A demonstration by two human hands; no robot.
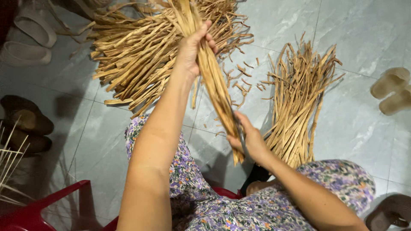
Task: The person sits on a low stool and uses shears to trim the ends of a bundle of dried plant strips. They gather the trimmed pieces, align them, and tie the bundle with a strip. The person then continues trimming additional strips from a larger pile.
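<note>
Gripping a strip bundle (214, 81) in both hands above grey tiles (368, 30) (sandals (391, 90) nearby).

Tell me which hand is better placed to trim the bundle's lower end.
Right, probably: the right hand holds scissors at the bundle of dried strips near its lower end, while the left hand has its grip higher up, steadying it.

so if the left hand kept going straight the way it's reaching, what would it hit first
Most likely the big pile of dried fibre strips on the floor just past it. The left hand, gripping a bunch of strips, points up and away toward that heap, though the height gap between them is unclear.
</note>
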